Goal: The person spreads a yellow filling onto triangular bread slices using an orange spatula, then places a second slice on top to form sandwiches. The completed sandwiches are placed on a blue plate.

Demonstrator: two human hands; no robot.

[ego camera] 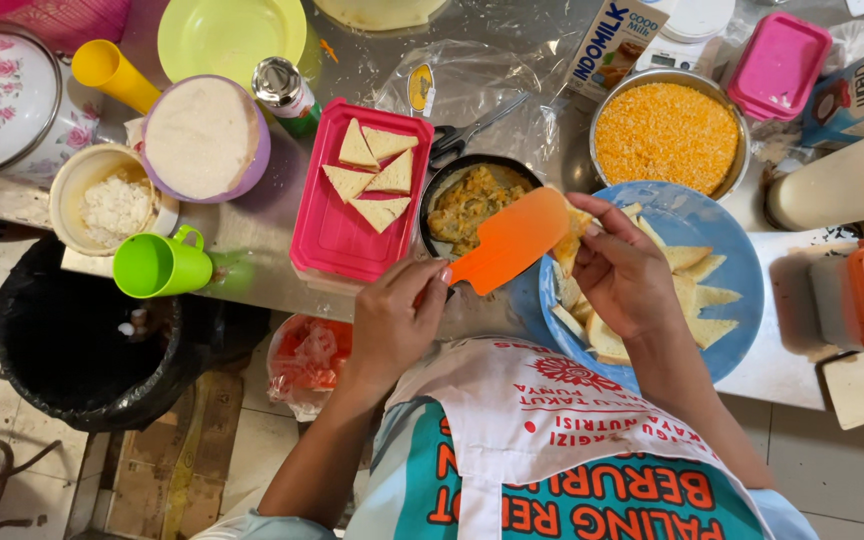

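The left hand is closed around the handle of an orange spatula, whose broad flat blade points up and to the right, toward the bread triangle that the right hand pinches between thumb and fingertips just above the near left rim of the blue plate. The triangle looks light, soft and easy to tear or crush, so a loose hold by its edges or corners, as the fingers have it now, suits it better than a squeeze on the middle; the spatula looks stiff in the handle and probably a little flexible in the blade. On the blue plate lie more cut bread triangles, overlapping. Just left of the plate, under the blade, stands a dark pan of yellowish filling, moist-looking and likely sticky. Left of that, a pink tray carries five triangles in a loose cluster at its far end. Toward the back edge of the bench, behind the plate, sits a metal bowl of orange crumbs. At the left end stand a bowl of white flour, a cream tub and a green mug on its side.
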